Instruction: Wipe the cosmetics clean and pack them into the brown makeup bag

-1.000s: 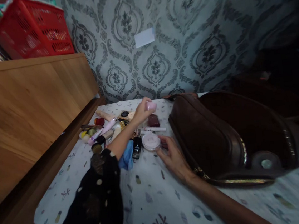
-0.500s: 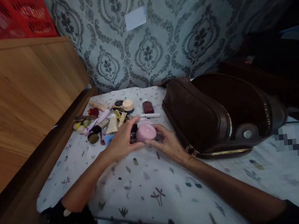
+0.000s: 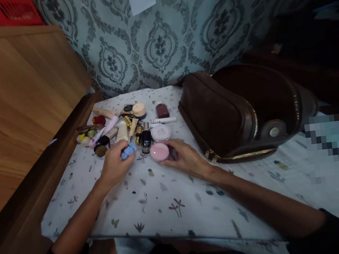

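Note:
My left hand (image 3: 116, 161) is closed in a pinch on a small light-blue item (image 3: 128, 150), whose exact kind I cannot make out. A glossy pink rounded container (image 3: 159, 151) is in my right hand (image 3: 185, 158), the fingers curled around its right side. Just beyond it lies a round clear-lidded compact (image 3: 161, 133). Beside the compact is a dark nail-polish-like bottle (image 3: 146, 141). Several cosmetics spread out behind my left hand, among them a beige tube (image 3: 122, 131), a lilac tube (image 3: 111, 124) and a round brush head (image 3: 100, 150).
A brown leather bag (image 3: 214, 118) sits unzipped on the right of the patterned cloth (image 3: 165, 201). A dark red item (image 3: 162, 110) and a white stick (image 3: 164, 120) lie near it. Wooden furniture (image 3: 30, 85) borders the left, a patterned wall (image 3: 160, 46) the back.
My hands have moved apart. The left shifted left and now grips the blue item; the right keeps the pink container. The dark bottle and clear-lidded compact show more fully. The view tilted down slightly.

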`<state>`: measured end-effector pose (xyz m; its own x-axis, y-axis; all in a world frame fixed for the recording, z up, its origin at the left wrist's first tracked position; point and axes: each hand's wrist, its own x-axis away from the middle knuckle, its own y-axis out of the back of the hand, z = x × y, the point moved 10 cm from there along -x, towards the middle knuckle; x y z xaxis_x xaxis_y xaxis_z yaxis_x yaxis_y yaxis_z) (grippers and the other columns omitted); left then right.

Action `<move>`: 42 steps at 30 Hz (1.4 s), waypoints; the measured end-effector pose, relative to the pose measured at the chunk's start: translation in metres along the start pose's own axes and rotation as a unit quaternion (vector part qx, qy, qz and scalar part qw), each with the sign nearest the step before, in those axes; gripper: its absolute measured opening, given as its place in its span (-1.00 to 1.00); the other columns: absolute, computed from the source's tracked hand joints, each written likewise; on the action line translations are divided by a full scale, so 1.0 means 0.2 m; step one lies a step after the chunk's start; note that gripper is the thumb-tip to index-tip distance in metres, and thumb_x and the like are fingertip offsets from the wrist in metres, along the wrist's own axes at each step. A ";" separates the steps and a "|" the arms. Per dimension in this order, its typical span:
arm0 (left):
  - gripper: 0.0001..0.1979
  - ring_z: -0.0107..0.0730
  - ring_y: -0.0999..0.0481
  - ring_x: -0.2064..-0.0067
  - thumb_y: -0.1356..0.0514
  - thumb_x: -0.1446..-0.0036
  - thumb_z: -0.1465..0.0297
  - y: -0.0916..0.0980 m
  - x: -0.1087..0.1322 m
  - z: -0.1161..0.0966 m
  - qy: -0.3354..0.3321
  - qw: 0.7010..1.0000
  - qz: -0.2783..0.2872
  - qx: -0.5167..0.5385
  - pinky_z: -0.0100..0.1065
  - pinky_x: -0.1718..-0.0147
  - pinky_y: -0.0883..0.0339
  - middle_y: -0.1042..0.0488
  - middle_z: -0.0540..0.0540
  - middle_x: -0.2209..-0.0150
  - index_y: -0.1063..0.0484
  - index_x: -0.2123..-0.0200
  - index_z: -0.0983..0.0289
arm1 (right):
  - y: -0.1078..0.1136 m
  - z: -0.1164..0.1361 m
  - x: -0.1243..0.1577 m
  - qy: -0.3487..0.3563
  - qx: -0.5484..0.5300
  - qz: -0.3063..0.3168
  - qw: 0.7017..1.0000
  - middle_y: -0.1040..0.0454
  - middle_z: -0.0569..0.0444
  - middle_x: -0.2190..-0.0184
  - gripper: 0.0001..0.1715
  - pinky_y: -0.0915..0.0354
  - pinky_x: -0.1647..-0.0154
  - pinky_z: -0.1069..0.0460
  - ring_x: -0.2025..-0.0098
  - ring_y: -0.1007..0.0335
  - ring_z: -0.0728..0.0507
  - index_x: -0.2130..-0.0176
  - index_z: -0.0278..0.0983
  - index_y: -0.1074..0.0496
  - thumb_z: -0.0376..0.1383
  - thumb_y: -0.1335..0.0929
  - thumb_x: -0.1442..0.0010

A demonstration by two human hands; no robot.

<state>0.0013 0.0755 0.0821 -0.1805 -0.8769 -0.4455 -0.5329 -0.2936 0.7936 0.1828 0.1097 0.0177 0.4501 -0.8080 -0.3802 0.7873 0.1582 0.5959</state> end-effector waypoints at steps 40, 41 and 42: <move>-0.81 -0.31 -0.34 0.33 -0.08 -0.19 0.38 -0.22 -0.07 -0.26 -0.176 0.979 0.064 -0.085 -0.28 0.36 -0.24 -0.35 0.06 0.41 -0.28 0.49 0.22 | 0.01 0.02 0.00 0.033 -0.074 -0.008 0.997 -0.54 -0.06 0.00 -0.35 -0.36 -0.09 -0.22 -0.05 -0.46 -0.29 -0.06 -0.18 -0.45 -0.15 -0.56 0.01; -0.81 -0.30 -0.34 0.34 -0.08 -0.18 0.39 -0.23 -0.06 -0.28 -0.190 0.976 0.068 -0.086 -0.28 0.37 -0.23 -0.35 0.06 0.42 -0.27 0.50 0.22 | 0.01 0.02 0.00 0.029 -0.071 -0.008 0.997 -0.54 -0.06 0.01 -0.37 -0.36 -0.08 -0.21 -0.03 -0.47 -0.28 -0.04 -0.18 -0.45 -0.15 -0.56 0.02; -0.82 -0.30 -0.34 0.34 -0.08 -0.17 0.39 -0.23 -0.05 -0.30 -0.207 0.972 0.070 -0.086 -0.28 0.38 -0.22 -0.36 0.06 0.43 -0.27 0.50 0.22 | 0.01 0.02 0.00 0.024 -0.066 -0.008 0.997 -0.54 -0.06 0.03 -0.39 -0.37 -0.06 -0.20 -0.01 -0.47 -0.28 -0.02 -0.19 -0.45 -0.17 -0.56 0.02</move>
<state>0.0779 0.0741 0.0751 -0.5778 -0.6948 -0.4283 -0.3387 -0.2734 0.9003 0.1820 0.1080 0.0224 0.4534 -0.7841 -0.4238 0.8423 0.2214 0.4915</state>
